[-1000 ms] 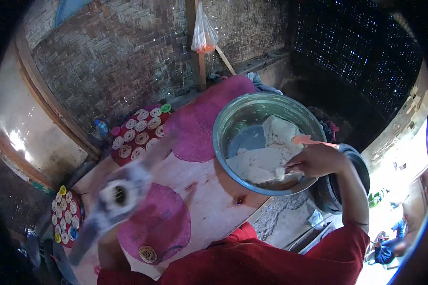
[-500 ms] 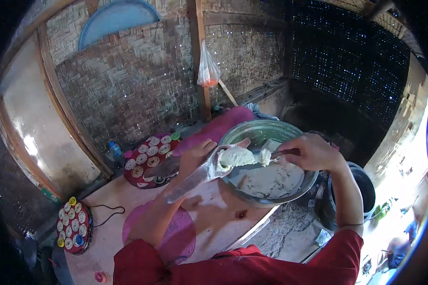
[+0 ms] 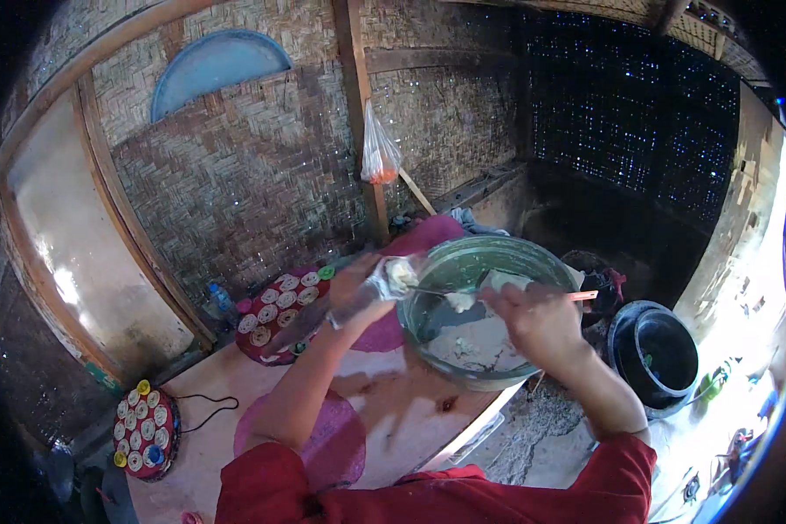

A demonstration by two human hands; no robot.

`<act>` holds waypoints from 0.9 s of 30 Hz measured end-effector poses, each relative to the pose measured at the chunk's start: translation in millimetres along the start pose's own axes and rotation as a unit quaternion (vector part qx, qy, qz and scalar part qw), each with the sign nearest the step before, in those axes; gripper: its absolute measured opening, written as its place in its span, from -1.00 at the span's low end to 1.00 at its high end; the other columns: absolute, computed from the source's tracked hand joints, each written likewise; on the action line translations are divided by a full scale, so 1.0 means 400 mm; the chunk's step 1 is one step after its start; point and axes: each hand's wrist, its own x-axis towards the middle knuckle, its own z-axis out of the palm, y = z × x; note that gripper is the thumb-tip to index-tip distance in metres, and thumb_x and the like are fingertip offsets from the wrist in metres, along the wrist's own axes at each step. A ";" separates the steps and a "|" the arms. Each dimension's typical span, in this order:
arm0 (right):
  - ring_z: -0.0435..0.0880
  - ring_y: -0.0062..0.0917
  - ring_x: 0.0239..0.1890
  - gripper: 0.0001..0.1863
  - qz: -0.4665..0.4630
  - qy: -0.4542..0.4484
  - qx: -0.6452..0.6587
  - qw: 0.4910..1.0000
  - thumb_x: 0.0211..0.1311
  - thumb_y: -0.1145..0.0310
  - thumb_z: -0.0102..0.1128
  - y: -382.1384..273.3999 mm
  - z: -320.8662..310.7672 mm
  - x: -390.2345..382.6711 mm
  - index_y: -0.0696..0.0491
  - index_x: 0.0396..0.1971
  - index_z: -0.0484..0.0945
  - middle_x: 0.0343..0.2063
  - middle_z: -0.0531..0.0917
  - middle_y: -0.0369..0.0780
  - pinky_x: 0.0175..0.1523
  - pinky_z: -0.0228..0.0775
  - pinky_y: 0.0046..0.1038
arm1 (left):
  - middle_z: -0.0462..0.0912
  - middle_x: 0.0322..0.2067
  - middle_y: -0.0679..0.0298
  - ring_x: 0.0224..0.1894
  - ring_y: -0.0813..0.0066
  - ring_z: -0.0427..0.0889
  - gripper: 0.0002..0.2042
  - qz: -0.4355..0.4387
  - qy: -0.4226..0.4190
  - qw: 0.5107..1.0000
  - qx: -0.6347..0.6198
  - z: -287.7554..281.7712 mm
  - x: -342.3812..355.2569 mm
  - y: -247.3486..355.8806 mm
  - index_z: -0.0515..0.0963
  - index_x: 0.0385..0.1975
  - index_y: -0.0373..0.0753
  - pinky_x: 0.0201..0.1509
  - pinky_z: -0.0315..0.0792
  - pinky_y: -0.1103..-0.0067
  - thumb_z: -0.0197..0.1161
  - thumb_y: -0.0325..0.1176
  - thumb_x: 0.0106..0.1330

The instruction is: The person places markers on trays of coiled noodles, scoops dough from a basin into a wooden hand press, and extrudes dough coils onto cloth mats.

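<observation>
My left hand grips an elongated, dough-smeared press tool raised at the left rim of a large green basin, with pale dough in its round opening. Closed around a spatula with an orange handle is my right hand, over the basin. A small lump of dough clings near the spatula's blade, and more pale flour or dough lies in the basin.
The wooden table carries pink sheets and round red trays of coiled pieces, with a bottle behind. A dark pot stands right of the basin. A plastic bag hangs on the post.
My left hand has lifted the tool from the lower left to the basin. My right hand has risen out of the dough with the spatula, bringing dough toward the tool. The view has shifted.
</observation>
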 end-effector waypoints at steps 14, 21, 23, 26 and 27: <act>0.58 -0.25 -0.39 -0.49 0.187 0.125 0.578 0.784 0.13 0.70 -0.11 -0.130 0.240 -0.042 0.10 0.13 0.36 -0.32 0.60 0.01 -0.22 0.41 -0.40 | 0.58 -0.44 0.23 -0.38 0.23 0.58 -0.76 -0.150 0.089 0.982 -0.068 0.054 0.084 0.008 0.56 -0.41 -0.09 -0.24 0.48 0.45 0.30 -0.13 -0.01; 0.40 -0.71 -0.51 -0.58 0.272 0.057 0.560 0.780 0.30 0.50 -0.07 -0.096 0.247 -0.012 0.06 0.17 0.33 -0.48 0.52 -0.31 -0.37 0.35 -0.62 | 0.51 -0.44 0.21 -0.38 0.19 0.56 -0.70 -0.027 0.178 0.978 -0.108 0.081 0.082 0.017 0.46 -0.41 -0.16 -0.37 0.46 0.45 0.31 -0.15 -0.07; 0.38 -0.73 -0.53 -0.58 0.246 0.091 0.588 0.765 0.31 0.48 -0.08 -0.138 0.247 -0.015 0.05 0.18 0.32 -0.49 0.50 -0.35 -0.40 0.34 -0.65 | 0.48 -0.47 0.21 -0.40 0.17 0.55 -0.67 0.006 0.144 0.987 0.063 0.071 0.080 -0.007 0.43 -0.40 -0.16 -0.40 0.43 0.40 0.33 -0.14 -0.09; 0.40 -0.72 -0.55 -0.59 0.243 0.023 0.655 0.715 0.29 0.48 -0.04 -0.152 0.215 -0.037 0.02 0.15 0.37 -0.52 0.53 -0.30 -0.41 0.34 -0.61 | 0.52 -0.48 0.21 -0.42 0.23 0.57 -0.71 -0.029 0.171 0.985 0.002 0.058 0.062 -0.042 0.47 -0.44 -0.17 -0.37 0.44 0.46 0.37 -0.18 -0.09; 0.42 -0.69 -0.58 -0.60 0.228 -0.011 0.685 0.692 0.27 0.47 0.00 -0.141 0.209 -0.052 -0.01 0.12 0.41 -0.55 0.56 -0.24 -0.41 0.36 -0.55 | 0.57 -0.50 0.23 -0.41 0.30 0.60 -0.75 -0.047 0.182 0.982 -0.024 0.043 0.052 -0.044 0.53 -0.47 -0.17 -0.33 0.46 0.53 0.41 -0.22 -0.08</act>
